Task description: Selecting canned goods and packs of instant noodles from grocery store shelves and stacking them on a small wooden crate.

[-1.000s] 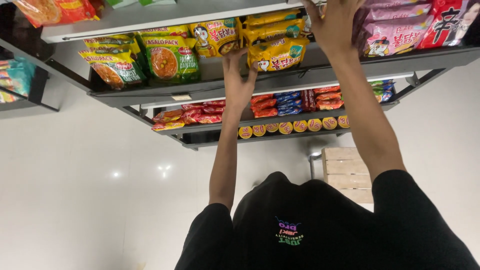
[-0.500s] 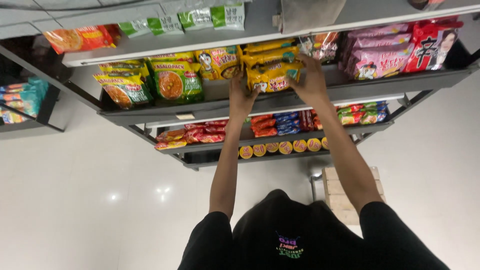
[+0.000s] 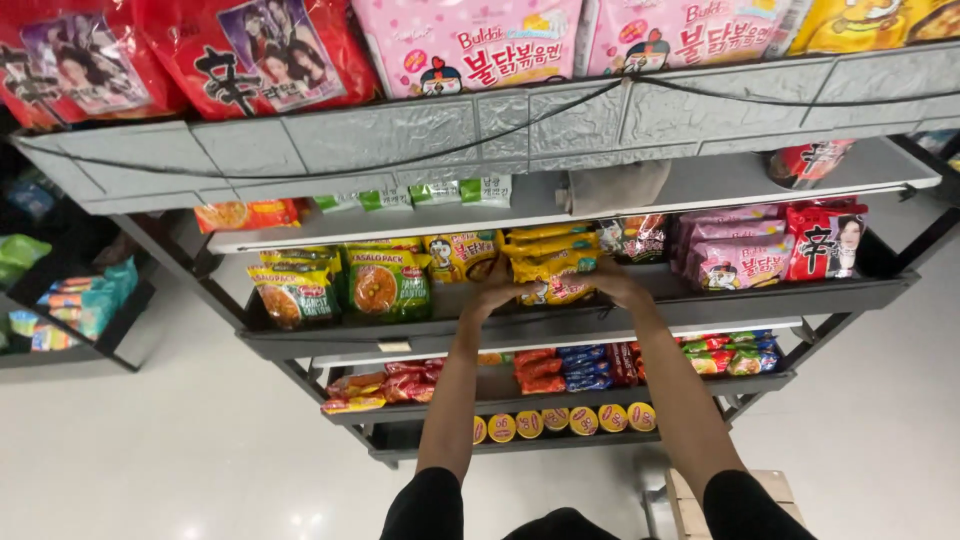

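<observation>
Both my hands reach down to a stack of yellow noodle packets (image 3: 552, 262) on a grey shelf (image 3: 560, 328). My left hand (image 3: 490, 292) grips the left end of the front yellow packet. My right hand (image 3: 617, 283) holds its right end. The packet sits at the shelf's front edge between the two hands. Green noodle packs (image 3: 385, 282) lie to the left, pink packs (image 3: 738, 262) to the right.
Above is a grey shelf lip (image 3: 520, 125) with red and pink packs (image 3: 465, 40). Lower shelves hold red and blue packets (image 3: 575, 365) and a row of round yellow lids (image 3: 560, 420). A cardboard box (image 3: 690, 500) stands on the white floor. Another rack (image 3: 70, 310) is at left.
The view has tilted so an upper shelf now fills the top. My hands stay on the yellow packet, which has shifted toward the shelf's front edge.
</observation>
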